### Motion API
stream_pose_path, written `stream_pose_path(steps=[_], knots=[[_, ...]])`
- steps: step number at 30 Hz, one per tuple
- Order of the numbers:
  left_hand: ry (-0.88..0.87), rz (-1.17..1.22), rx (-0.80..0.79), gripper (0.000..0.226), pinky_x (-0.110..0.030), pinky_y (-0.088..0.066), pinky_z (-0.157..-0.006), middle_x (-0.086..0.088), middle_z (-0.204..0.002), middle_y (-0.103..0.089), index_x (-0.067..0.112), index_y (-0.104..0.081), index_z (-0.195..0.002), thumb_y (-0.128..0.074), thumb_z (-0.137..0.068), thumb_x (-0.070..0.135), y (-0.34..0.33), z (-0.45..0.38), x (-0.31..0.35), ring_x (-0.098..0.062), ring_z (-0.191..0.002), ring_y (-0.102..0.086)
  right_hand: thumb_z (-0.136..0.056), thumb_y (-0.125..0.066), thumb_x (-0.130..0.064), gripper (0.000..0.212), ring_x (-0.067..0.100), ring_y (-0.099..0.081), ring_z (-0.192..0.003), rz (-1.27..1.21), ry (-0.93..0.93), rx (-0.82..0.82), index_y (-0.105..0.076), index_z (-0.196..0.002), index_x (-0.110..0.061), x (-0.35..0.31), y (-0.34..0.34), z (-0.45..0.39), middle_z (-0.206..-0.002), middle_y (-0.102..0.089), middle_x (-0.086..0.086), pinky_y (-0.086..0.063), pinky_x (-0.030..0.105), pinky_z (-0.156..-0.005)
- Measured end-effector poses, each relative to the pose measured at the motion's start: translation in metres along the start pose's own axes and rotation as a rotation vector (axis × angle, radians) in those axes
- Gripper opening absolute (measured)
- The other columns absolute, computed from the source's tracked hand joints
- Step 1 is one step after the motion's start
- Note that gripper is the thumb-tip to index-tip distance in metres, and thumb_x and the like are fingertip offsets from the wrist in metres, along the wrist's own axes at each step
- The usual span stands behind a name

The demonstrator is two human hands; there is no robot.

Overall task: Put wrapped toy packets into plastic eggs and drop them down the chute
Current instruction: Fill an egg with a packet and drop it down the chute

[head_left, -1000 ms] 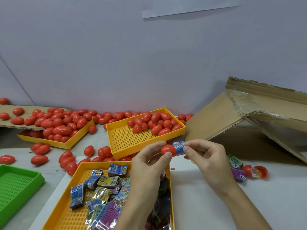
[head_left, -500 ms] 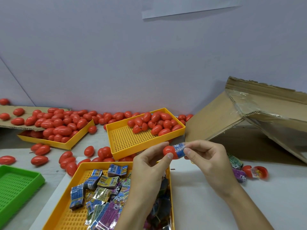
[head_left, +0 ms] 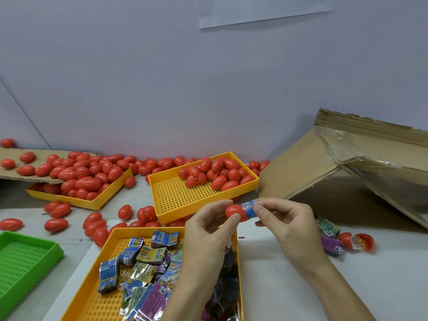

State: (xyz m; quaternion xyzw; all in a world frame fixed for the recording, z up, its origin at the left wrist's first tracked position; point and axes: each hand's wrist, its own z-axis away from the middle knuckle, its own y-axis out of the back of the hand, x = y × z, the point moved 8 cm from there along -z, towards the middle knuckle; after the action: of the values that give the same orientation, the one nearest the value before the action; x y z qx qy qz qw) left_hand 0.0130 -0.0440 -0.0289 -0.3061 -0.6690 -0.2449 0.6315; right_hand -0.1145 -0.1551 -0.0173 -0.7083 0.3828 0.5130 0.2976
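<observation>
Two bare hands meet just right of the frame's centre. The left hand (head_left: 208, 230) pinches a red egg half (head_left: 234, 212) between thumb and fingertips, and the right hand (head_left: 287, 225) pinches a blue wrapped packet (head_left: 250, 208) whose left end sits in the open mouth of that egg half, the rest sticking out to the right.

Below the hands, at lower centre, a yellow perforated tray (head_left: 111, 304) holds a heap of wrapped packets (head_left: 143, 269) in blue, yellow and purple. Just above it a second yellow tray (head_left: 176, 200) carries red eggs (head_left: 217, 172) bunched at its far right end. A third yellow tray (head_left: 92, 202) at middle left is heaped with red eggs, partly under a cardboard sheet (head_left: 14, 174), and loose red eggs (head_left: 56, 224) lie scattered on the white table (head_left: 289, 286) between the trays and along the wall. A green tray (head_left: 25, 258) sits at the lower left edge.

At the right, a slanted cardboard chute (head_left: 347, 163) rises toward the upper right. Near its lower edge, right of the right hand, lie a green packet (head_left: 327, 227), a purple packet (head_left: 332, 245) and an opened red egg (head_left: 357, 242) with something colourful inside its half
</observation>
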Motion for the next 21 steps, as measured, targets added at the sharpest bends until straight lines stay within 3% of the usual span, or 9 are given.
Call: stream_pose_path(steps=[9,13,16,21], knots=[[-0.01,0.032,0.002,0.032,-0.033,-0.058,-0.084,0.007,-0.097,-0.076,0.027,-0.076,-0.1,-0.076,-0.07,0.038,0.0012,-0.0013,0.0004,-0.014,-0.098,-0.071,-0.072,-0.068,-0.029,0.01,0.004,-0.067,-0.095,-0.066,0.001,0.001,-0.076,-0.079,-0.031,-0.0022,-0.0039,0.0019,-0.089,-0.073,-0.015,-0.054,0.015,-0.064],[-0.01,0.025,-0.004,0.02,-0.032,-0.057,-0.085,0.007,-0.098,-0.076,0.026,-0.076,-0.101,-0.077,-0.08,0.026,0.0016,-0.0014,-0.0002,-0.011,-0.097,-0.071,-0.072,-0.068,-0.03,0.012,0.007,-0.068,-0.083,-0.08,-0.015,0.012,-0.075,-0.081,-0.027,-0.0027,-0.005,0.0018,-0.086,-0.073,-0.01,-0.054,0.017,-0.061],[-0.001,0.019,-0.007,0.019,-0.03,-0.057,-0.081,0.007,-0.098,-0.076,0.025,-0.076,-0.101,-0.077,-0.082,0.022,0.0013,-0.0015,0.0003,-0.01,-0.095,-0.071,-0.072,-0.068,-0.032,0.016,0.007,-0.069,-0.076,-0.075,-0.022,0.024,-0.074,-0.085,-0.025,-0.0025,-0.0052,0.0024,-0.081,-0.075,-0.009,-0.055,0.018,-0.059],[0.011,0.017,-0.005,0.031,-0.026,-0.054,-0.07,0.008,-0.096,-0.075,0.029,-0.077,-0.1,-0.077,-0.071,0.037,0.0014,0.0005,0.0012,-0.011,-0.091,-0.071,-0.072,-0.068,-0.033,0.016,0.01,-0.069,-0.075,-0.054,-0.034,0.041,-0.075,-0.085,-0.026,-0.0004,-0.0036,0.0019,-0.081,-0.075,-0.006,-0.056,0.02,-0.06]])
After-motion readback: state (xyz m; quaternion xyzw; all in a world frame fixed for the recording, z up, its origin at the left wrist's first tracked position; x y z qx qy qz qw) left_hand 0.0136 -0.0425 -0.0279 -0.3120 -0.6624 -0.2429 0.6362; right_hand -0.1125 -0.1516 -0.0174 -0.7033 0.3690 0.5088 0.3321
